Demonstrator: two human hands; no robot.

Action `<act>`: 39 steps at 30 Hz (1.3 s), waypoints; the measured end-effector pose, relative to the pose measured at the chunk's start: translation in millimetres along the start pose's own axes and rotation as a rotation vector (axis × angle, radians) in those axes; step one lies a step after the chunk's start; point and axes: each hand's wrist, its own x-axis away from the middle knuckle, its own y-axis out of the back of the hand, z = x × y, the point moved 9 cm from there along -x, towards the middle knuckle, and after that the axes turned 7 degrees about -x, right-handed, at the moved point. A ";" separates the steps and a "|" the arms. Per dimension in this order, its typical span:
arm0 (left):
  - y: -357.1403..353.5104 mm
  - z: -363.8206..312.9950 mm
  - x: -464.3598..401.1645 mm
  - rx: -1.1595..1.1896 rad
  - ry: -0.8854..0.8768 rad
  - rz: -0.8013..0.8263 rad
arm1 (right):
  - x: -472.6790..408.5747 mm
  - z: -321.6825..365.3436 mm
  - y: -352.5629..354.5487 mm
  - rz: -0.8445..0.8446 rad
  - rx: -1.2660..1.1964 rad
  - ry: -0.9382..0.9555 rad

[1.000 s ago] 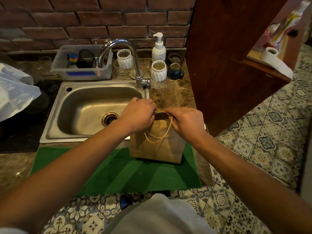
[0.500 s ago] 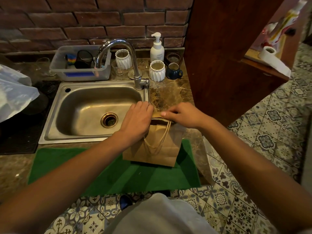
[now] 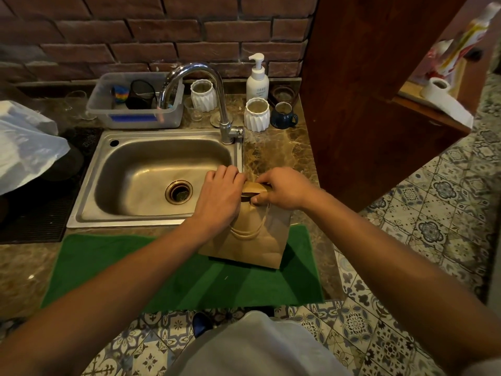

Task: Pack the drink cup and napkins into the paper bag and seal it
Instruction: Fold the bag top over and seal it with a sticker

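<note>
From the head view, the paper bag (image 3: pixel 252 240) stands upright on the green mat (image 3: pixel 189 278), at the mat's 1 o'clock corner, its base near the mat's far edge. The top of the bag is folded over, and its twisted paper handles (image 3: pixel 248 232) hang down the near face. The left hand (image 3: pixel 217 196) lies over the bag's top at its 10 o'clock side, fingers (image 3: pixel 226 172) pressed together and curled onto the fold. The right hand (image 3: pixel 284 188) meets it from 2 o'clock, thumb and fingers pinching the folded top edge. What lies inside the bag cannot be told.

The steel sink (image 3: pixel 89 191) lies at the bag's 10 o'clock, its right rim just beside the left hand. The tap (image 3: pixel 214 88) stands at 12 o'clock, well apart. Between tap and bag the marble table (image 3: pixel 273 150) lies bare. At 3 o'clock the table edge runs close to the bag, with tiled floor (image 3: pixel 433 213) beyond, and a dark wooden cabinet (image 3: pixel 366 90) rises at 1 o'clock. The mat is open toward 7 o'clock. A clear tub (image 3: pixel 135 118), two white ribbed cups (image 3: pixel 256 115), a soap pump (image 3: pixel 257 80) and a dark mug (image 3: pixel 283 116) line the brick wall (image 3: pixel 162 28).
</note>
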 end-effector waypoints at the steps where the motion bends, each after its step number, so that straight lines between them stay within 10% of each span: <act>1: 0.0 0.6 -1.2 0.018 -0.025 0.027 | 0.5 0.3 1.9 -0.032 0.028 0.000; 8: -8.1 23.8 -16.6 0.482 -0.140 0.405 | 16.0 13.0 9.5 -0.247 0.163 0.122; 24: -18.6 14.9 -9.8 0.364 -0.132 0.334 | 27.9 4.5 -1.5 -0.438 0.239 0.071; 32: -15.3 24.2 -11.8 0.322 -0.128 0.326 | 20.5 -37.2 1.7 -0.084 -0.009 -0.011; 39: -13.8 25.1 -6.7 0.566 -0.056 0.342 | 22.8 -43.1 2.3 -0.140 -0.119 0.024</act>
